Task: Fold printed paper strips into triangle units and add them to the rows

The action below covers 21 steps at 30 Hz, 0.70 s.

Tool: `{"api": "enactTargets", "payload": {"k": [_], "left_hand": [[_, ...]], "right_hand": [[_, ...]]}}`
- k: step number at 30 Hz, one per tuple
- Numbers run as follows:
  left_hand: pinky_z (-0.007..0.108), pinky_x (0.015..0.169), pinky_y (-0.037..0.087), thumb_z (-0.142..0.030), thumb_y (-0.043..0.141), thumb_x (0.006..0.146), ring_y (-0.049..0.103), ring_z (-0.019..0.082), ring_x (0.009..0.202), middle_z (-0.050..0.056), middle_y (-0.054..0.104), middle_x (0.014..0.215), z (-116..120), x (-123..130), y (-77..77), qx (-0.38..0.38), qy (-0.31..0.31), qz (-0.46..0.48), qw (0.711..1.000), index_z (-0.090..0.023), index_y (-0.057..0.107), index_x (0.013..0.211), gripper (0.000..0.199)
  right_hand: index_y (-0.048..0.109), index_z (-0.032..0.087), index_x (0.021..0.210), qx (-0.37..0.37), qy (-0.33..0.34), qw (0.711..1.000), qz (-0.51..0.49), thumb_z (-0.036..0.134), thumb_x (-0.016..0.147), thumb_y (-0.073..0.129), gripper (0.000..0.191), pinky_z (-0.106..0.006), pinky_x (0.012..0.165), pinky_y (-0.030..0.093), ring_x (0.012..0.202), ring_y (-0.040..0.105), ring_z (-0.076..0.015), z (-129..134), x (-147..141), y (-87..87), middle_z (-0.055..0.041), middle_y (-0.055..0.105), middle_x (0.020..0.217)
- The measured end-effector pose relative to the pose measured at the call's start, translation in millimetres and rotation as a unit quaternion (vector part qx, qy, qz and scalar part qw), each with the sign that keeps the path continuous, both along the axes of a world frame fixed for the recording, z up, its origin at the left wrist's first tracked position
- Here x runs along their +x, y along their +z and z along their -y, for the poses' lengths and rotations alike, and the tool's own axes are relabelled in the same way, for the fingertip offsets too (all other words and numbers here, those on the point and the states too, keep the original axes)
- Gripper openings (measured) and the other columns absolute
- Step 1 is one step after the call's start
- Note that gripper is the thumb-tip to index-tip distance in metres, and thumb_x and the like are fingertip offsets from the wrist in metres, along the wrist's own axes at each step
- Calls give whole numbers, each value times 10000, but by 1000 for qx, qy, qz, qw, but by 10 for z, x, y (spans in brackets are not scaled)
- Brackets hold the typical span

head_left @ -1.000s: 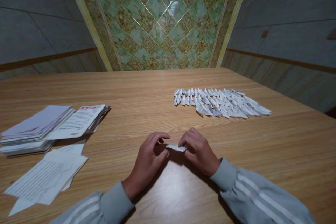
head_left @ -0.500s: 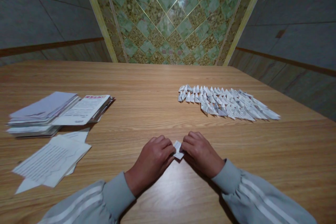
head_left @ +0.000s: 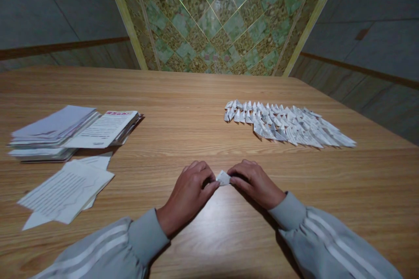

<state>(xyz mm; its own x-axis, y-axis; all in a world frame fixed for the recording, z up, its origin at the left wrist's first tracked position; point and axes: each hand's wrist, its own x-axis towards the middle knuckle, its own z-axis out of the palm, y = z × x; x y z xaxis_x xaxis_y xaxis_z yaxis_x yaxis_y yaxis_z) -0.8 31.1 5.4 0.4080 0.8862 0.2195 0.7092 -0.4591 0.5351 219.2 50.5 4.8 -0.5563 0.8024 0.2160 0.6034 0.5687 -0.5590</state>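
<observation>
My left hand [head_left: 191, 189]: thumb and fingers pinching left corner of small folded paper piece [head_left: 223, 178]. My right hand [head_left: 258, 183]: pinching right corner. Paper piece between both hands, above wood-grain table [head_left: 176, 126]. Beyond right hand: rows of pointed folded-paper shapes [head_left: 288, 124]. Far left: paper stack [head_left: 54, 123]; loose printed sheets [head_left: 68, 187] just nearer me.
</observation>
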Motion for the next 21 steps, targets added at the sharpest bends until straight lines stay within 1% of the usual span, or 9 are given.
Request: {"api": "enactTargets", "payload": {"k": [4, 10, 15, 21], "left_hand": [[343, 734, 403, -282, 635, 879, 541, 225, 850, 40, 608, 841, -4, 7, 14, -10, 19, 3, 1000, -189, 629, 746, 163], [338, 725, 379, -264, 658, 855, 546, 227, 859, 29, 606, 833, -10, 23, 28, -5, 31, -2, 1000, -193, 628, 724, 152], [332, 713, 370, -268, 672, 843, 548, 232, 872, 27, 609, 844, -25, 25, -2, 2, 33, -2, 999, -198, 628, 733, 137], [340, 724, 380, -256, 684, 835, 549, 237, 877, 28, 613, 863, -24, 15, -7, 8, 35, -16, 999, -201, 615, 784, 102]], "right_hand": [[639, 193, 879, -12, -39, 999, -4, 138, 870, 630, 56, -306, 729, 370, 765, 566, -174, 27, -37, 20, -13, 654, 787], [600, 194, 862, -47, -61, 997, -30, 73, 803, 656, 145, -283, 701, 358, 756, 547, -171, 38, -60, 49, 9, 608, 754], [613, 190, 819, -76, -75, 994, -38, 70, 788, 663, 133, -283, 698, 361, 764, 543, -174, 43, -74, 69, 4, 617, 752], [655, 186, 759, -55, -71, 996, -1, 17, 754, 677, 171, -292, 718, 357, 764, 559, -178, 20, -43, 34, 4, 666, 725]]}}
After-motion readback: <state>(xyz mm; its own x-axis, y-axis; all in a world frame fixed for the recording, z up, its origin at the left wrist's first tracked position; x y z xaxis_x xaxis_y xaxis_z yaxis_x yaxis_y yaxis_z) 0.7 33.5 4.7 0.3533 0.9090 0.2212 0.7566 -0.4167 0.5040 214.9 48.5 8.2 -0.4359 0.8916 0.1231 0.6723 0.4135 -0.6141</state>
